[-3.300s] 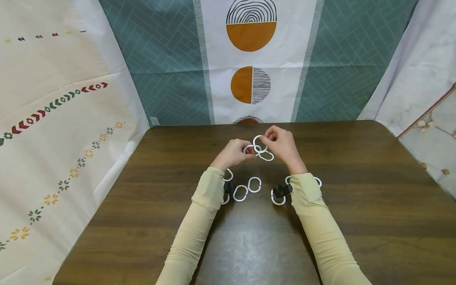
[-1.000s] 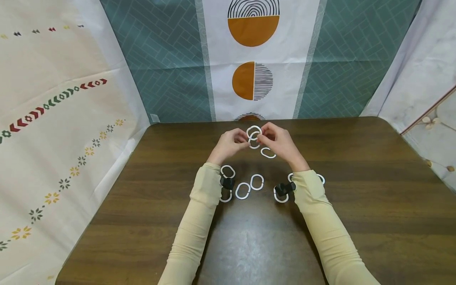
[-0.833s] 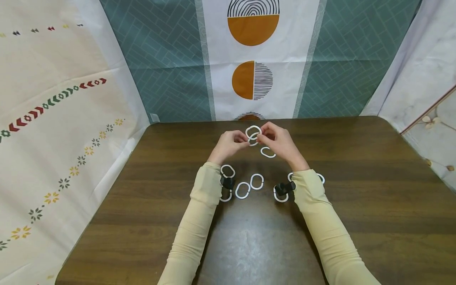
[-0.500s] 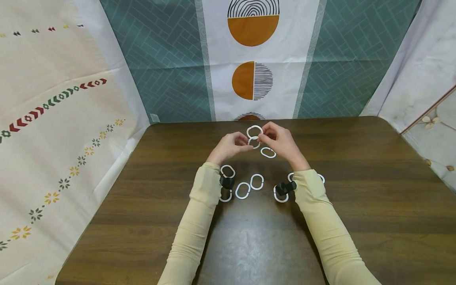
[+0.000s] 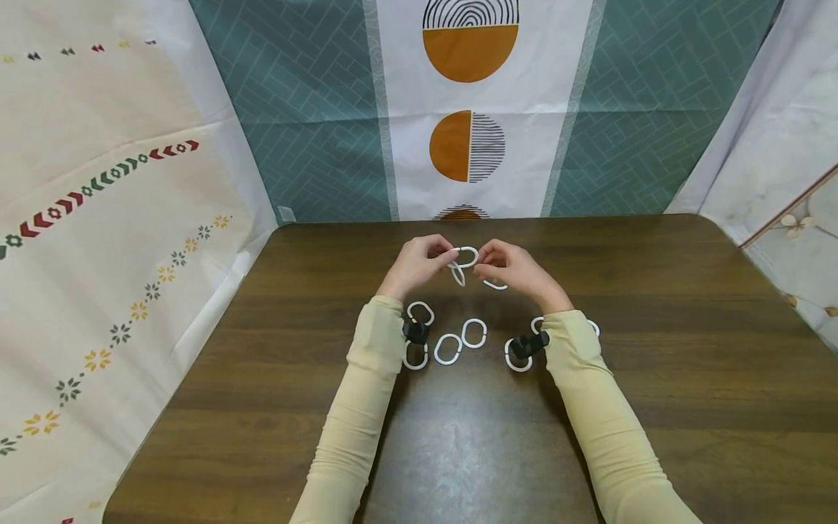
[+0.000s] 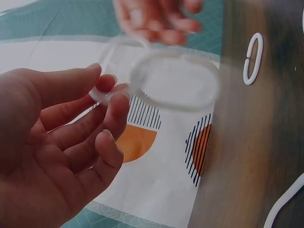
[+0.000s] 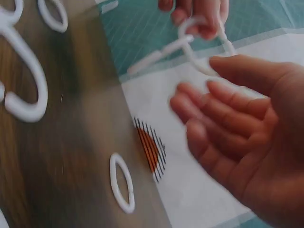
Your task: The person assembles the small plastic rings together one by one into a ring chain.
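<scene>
My left hand pinches a white oval ring with a small gap in its loop, above the far part of the table. A second white ring hangs linked through it; in the left wrist view this pair, with an oval ring in front, is blurred. Just right of the pair is my right hand, its fingers loosely bent and nothing seen between thumb and fingers. Partly hidden below the right hand, a loose white ring lies on the table.
Several more white rings lie on the brown wooden table: a touching pair with one ring right of another, others partly under the wrists, such as one ring by the right wrist camera. A patterned cloth hangs behind.
My right hand has let go of the linked rings and shifted slightly right and down. The left hand has kept hold; the rings have turned and come lower, one now hanging edge-on.
</scene>
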Demonstrator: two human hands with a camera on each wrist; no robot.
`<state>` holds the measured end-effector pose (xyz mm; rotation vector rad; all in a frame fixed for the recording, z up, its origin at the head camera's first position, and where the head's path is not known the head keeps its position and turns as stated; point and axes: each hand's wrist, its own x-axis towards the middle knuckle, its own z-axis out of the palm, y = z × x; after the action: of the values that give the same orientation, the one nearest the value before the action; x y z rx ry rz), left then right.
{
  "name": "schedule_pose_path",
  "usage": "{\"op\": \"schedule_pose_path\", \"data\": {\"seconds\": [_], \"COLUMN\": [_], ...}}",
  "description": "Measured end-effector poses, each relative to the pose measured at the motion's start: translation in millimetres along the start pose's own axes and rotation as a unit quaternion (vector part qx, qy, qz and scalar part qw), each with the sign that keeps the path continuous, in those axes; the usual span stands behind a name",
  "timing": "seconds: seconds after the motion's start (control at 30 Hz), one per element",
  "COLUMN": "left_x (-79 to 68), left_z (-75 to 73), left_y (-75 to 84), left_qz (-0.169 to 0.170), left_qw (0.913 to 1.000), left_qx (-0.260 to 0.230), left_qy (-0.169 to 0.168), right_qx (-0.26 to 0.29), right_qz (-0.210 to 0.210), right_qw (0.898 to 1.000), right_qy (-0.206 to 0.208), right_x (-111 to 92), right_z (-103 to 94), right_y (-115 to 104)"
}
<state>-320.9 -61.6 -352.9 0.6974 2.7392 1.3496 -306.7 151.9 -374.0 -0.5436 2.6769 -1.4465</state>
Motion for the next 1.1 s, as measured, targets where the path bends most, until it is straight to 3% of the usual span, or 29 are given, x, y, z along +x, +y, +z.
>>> {"op": "schedule_pose_path", "data": {"seconds": [0.2,0.37,0.4,0.5,0.6,0.63,0.93,1.1], "left_x": [0.0,0.2,0.2,0.6,1.2,1.3,1.2,1.4], "left_z": [-0.3,1.7,1.7,1.3,0.4,0.2,-0.1,-0.4], "left_y": [-0.3,-1.4,-1.5,-1.6,-1.2,-1.1,-2.1,-1.5], "left_qz": [-0.008,-0.014,-0.015,-0.014,-0.010,-0.008,-0.004,0.004], "left_qw": [0.9995,0.9989,0.9988,0.9988,0.9987,0.9986,0.9970,0.9957], "left_qx": [0.018,0.000,-0.001,-0.001,-0.004,-0.005,0.013,0.030], "left_qy": [-0.024,-0.045,-0.046,-0.046,-0.049,-0.051,-0.076,-0.088], "right_qx": [-0.148,-0.192,-0.194,-0.215,-0.226,-0.234,-0.275,-0.247], "right_qz": [0.030,0.049,0.035,0.053,0.073,0.093,0.048,0.040], "right_qw": [0.988,0.978,0.979,0.972,0.968,0.964,0.955,0.965], "right_qy": [-0.031,-0.060,-0.059,-0.073,-0.076,-0.084,-0.103,-0.076], "right_x": [-2.8,4.8,8.7,12.5,10.1,6.4,-1.7,-3.8], "right_z": [-3.1,-1.0,0.2,2.0,3.4,3.3,5.2,-0.2], "right_y": [17.1,40.1,52.5,60.3,53.3,41.9,31.2,32.3]}}
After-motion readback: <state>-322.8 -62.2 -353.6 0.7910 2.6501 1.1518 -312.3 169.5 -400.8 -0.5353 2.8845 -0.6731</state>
